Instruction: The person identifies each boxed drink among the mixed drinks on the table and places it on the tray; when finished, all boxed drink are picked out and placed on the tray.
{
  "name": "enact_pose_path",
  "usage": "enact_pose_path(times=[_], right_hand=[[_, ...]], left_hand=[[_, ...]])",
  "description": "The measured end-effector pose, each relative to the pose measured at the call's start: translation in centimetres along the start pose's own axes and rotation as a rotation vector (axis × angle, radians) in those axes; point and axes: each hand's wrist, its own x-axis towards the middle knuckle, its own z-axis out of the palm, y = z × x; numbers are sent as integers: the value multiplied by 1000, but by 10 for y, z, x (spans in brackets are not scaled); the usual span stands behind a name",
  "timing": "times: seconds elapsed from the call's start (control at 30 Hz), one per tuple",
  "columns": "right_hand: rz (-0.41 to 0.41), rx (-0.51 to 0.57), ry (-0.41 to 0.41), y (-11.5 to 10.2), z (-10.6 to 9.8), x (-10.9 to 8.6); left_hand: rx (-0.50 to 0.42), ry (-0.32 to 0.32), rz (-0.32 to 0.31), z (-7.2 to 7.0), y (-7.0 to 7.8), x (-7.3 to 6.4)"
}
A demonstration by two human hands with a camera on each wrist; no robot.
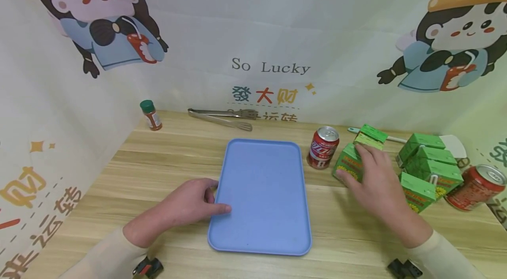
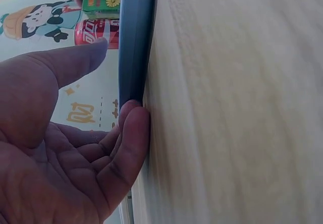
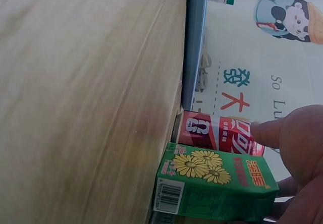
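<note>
A blue tray (image 1: 263, 195) lies on the table in front of me. At its left edge is my left hand (image 1: 194, 202), thumb over the rim. In the left wrist view its fingertips (image 2: 133, 128) curl against the outer side of the rim. On the right stands a green drink carton (image 3: 214, 181) with yellow flowers. My right hand (image 1: 374, 180) is around its top, fingers at the upper edge and the thumb stretched out. The right wrist view shows a gap between thumb and carton. A red soda can (image 1: 322, 148) stands just left of this carton.
Behind that carton is another green carton (image 1: 371, 134). Several more cartons (image 1: 421, 191) stand right, beside a second red can (image 1: 475, 187). A white spatula (image 1: 453, 145) lies behind them. Metal tongs (image 1: 222, 118) and a green-capped spice bottle (image 1: 151, 116) are at the back.
</note>
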Motion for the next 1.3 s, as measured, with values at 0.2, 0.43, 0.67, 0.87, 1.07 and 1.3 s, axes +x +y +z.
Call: enact_pose_path(times=[0.2, 0.43, 0.67, 0.87, 1.07, 1.3], right_hand=[[80, 31, -69, -1, -3, 1], [171, 79, -126, -4, -3, 3], [262, 128, -146, -3, -3, 3], [340, 205, -175, 1, -2, 4], [398, 298, -205, 4, 1, 5], [425, 319, -172, 4, 6, 4]], left_hand=[[28, -3, 20, 0, -1, -1], [41, -5, 49, 0, -2, -3], [46, 4, 67, 0, -4, -3], [37, 0, 65, 0, -5, -3], [25, -9, 70, 0, -6, -3], [26, -14, 77, 0, -8, -2]])
